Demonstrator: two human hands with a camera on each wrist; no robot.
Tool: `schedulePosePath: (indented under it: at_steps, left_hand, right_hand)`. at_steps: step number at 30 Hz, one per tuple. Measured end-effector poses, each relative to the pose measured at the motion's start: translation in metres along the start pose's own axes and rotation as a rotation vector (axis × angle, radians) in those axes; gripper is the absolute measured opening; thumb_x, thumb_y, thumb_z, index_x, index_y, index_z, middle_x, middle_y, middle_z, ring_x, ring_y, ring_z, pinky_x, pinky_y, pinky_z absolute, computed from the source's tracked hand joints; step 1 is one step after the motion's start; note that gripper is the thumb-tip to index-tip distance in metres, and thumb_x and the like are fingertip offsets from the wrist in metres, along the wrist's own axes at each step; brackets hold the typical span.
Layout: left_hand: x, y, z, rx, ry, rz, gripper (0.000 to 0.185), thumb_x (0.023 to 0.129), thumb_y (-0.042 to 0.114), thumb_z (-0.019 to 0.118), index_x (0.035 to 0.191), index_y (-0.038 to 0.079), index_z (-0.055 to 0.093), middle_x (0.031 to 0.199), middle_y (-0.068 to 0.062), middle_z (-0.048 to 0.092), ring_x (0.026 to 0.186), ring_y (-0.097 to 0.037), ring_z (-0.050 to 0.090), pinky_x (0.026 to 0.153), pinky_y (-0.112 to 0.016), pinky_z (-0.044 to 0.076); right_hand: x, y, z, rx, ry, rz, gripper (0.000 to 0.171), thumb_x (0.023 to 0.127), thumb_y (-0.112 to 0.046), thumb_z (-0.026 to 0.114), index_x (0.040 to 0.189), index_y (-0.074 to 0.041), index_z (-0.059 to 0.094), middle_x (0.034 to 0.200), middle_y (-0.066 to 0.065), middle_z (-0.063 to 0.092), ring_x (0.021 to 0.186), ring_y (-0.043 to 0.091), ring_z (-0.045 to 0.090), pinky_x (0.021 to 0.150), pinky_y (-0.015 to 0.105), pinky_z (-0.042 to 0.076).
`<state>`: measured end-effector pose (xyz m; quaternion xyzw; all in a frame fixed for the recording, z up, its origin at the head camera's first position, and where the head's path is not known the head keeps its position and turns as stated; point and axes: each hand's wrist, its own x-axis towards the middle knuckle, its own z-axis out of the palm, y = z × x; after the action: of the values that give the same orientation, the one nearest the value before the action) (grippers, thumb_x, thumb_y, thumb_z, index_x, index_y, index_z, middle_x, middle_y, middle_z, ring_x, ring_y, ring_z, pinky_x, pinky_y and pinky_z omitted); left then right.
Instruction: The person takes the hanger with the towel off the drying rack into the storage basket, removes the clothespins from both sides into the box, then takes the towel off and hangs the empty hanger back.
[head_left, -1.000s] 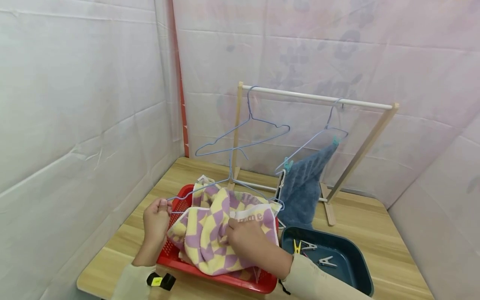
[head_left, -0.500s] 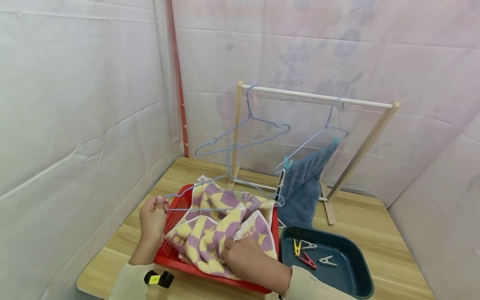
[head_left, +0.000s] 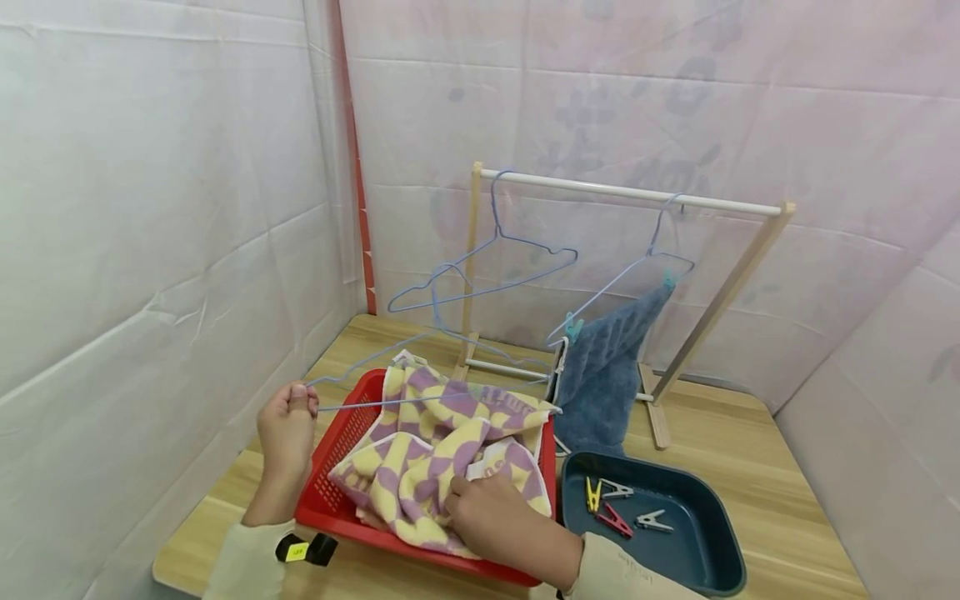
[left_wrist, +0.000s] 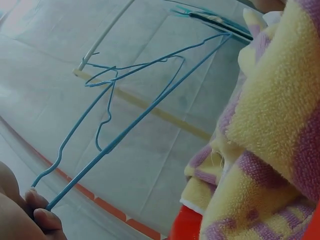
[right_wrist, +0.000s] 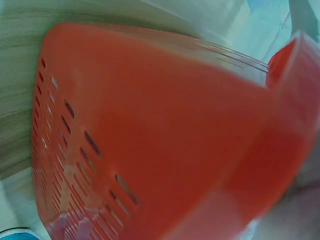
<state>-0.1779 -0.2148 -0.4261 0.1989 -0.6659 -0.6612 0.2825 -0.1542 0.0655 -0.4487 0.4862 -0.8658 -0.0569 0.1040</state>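
Observation:
My left hand (head_left: 288, 425) pinches one end of a blue wire hanger (head_left: 397, 402) at the basket's left side. The hanger reaches to the right over the towel, its hook pointing up; in the left wrist view its hook overlaps another hanger behind. A yellow and purple towel (head_left: 423, 492) with white edging lies bunched in a red basket (head_left: 324, 500). With curled fingers my right hand (head_left: 495, 515) grips the towel near the front; its fingertips are hidden in the folds. Mostly the red basket wall (right_wrist: 150, 110) fills the right wrist view.
Behind the basket stands a rack with a white bar (head_left: 622, 190). From it hang a bare blue hanger (head_left: 483, 292) and another with a blue towel (head_left: 611, 367) on teal clips. A dark tray (head_left: 705, 508) at the right holds several clothespins (head_left: 615, 521).
My left hand has moved left and slightly up, drawing the hanger off the front of the towel. My right hand has pulled the towel fold down toward me, then stayed nearly still.

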Motion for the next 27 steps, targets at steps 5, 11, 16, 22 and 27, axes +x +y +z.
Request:
schedulePosePath:
  at_steps: [5, 11, 16, 22, 27]
  left_hand:
    - [0.002, 0.003, 0.003, -0.024, 0.022, 0.025, 0.029, 0.108, 0.013, 0.044, 0.085, 0.001, 0.058, 0.075, 0.007, 0.056, 0.071, -0.006, 0.053, 0.063, -0.011, 0.046]
    - [0.005, 0.009, 0.012, -0.049, 0.025, 0.054, 0.028, 0.107, 0.012, 0.045, 0.085, 0.001, 0.058, 0.075, 0.008, 0.056, 0.072, -0.006, 0.054, 0.063, -0.012, 0.046]
    - [0.006, 0.014, 0.020, -0.046, 0.005, 0.077, 0.026, 0.107, 0.010, 0.045, 0.088, 0.000, 0.059, 0.072, 0.012, 0.057, 0.071, -0.005, 0.054, 0.063, -0.011, 0.045]
    - [0.005, 0.018, 0.027, -0.017, -0.013, 0.093, 0.029, 0.108, 0.013, 0.045, 0.085, 0.000, 0.058, 0.070, 0.011, 0.056, 0.071, -0.004, 0.052, 0.063, -0.012, 0.044]
    - [0.008, 0.022, 0.031, 0.005, -0.025, 0.111, 0.031, 0.108, 0.016, 0.045, 0.085, 0.000, 0.058, 0.070, 0.011, 0.055, 0.071, -0.005, 0.050, 0.061, -0.013, 0.042]
  right_hand:
    - [0.000, 0.000, 0.000, 0.024, -0.025, 0.017, 0.014, 0.094, -0.031, 0.072, 0.082, -0.023, 0.072, 0.072, -0.008, 0.054, 0.054, 0.007, 0.050, 0.044, 0.022, 0.029]
    - [-0.001, 0.001, -0.001, 0.048, -0.022, 0.021, 0.017, 0.095, -0.036, 0.070, 0.085, -0.023, 0.073, 0.072, -0.008, 0.053, 0.054, 0.006, 0.050, 0.045, 0.020, 0.031]
    - [-0.003, 0.013, -0.012, 0.086, 0.009, 0.063, 0.013, 0.095, -0.036, 0.070, 0.089, -0.024, 0.073, 0.077, -0.008, 0.055, 0.057, 0.005, 0.050, 0.048, 0.019, 0.034]
    - [-0.011, 0.043, -0.035, -0.003, 0.193, 0.111, 0.013, 0.089, -0.034, 0.077, 0.092, -0.023, 0.071, 0.078, -0.008, 0.055, 0.051, 0.004, 0.039, 0.042, 0.018, 0.022]
    - [-0.019, 0.074, -0.056, -0.040, 0.337, 0.150, 0.018, 0.087, -0.033, 0.080, 0.098, -0.021, 0.074, 0.077, -0.007, 0.058, 0.048, 0.001, 0.040, 0.040, 0.016, 0.019]
